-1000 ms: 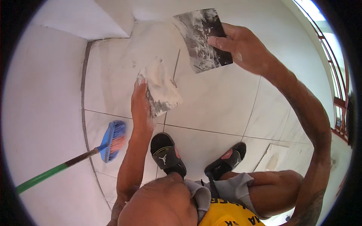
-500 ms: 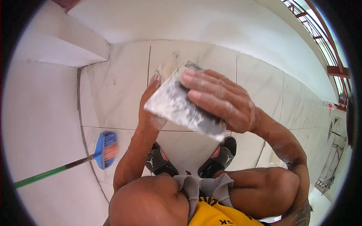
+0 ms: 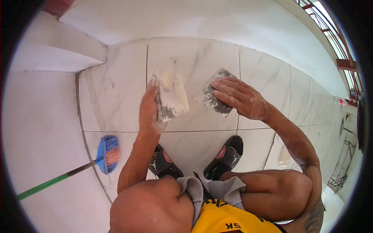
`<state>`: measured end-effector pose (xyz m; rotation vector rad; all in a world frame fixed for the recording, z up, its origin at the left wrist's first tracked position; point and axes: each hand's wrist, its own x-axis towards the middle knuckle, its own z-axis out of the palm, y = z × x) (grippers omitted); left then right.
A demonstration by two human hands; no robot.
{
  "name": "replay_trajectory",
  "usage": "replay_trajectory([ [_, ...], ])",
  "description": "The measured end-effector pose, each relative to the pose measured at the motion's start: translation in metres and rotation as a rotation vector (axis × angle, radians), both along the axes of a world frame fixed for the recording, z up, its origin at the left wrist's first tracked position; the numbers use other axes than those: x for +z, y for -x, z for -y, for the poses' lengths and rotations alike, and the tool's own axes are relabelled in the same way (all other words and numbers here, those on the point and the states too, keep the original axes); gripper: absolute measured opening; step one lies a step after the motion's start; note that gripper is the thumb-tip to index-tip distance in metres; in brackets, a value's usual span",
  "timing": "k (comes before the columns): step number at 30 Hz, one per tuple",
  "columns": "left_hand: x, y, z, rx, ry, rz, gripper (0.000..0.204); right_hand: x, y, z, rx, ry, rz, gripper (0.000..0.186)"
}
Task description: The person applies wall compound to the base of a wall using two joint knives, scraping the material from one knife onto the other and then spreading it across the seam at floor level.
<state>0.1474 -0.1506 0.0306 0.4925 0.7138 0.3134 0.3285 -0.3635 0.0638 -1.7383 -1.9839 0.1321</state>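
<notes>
While dark lettering [image 3: 233, 225] crosses yellow cloth [image 3: 210, 222], left fingers [image 3: 154, 83] and right fingers [image 3: 228, 91] grip plates [image 3: 173, 95] [image 3: 222, 105].

Site: looks like a tiled porch or balcony; whether a home, unclear. Evidence: marble-look floor [image 3: 266, 89] at centre, white walls [image 3: 39, 116] at 9 and 12 o'clock, dark-red metal railing [image 3: 347, 64] at 2 o'clock.

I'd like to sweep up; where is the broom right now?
In the head view, the broom is at lower left, just left of the person's left forearm.

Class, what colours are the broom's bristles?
The bristles are blue and pinkish orange; the head view shows them best.
</notes>
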Motion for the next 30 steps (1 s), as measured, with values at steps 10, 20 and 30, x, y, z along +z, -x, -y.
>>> replay_trajectory([
  [10,0.0,0.022,-0.015,0.031,-0.295,-0.176,0.044,-0.083,-0.052,-0.021,-0.524,0.252,0.089,0.038],
  [20,-0.026,0.067,-0.03,-0.005,-0.339,-0.354,0.05,-0.116,-0.153,0.032,-1.006,0.375,-1.113,0.028],
  [30,-0.015,0.065,-0.03,0.036,-0.287,-0.384,0.044,-0.15,-0.152,0.008,-1.123,0.263,-1.157,0.029],
])
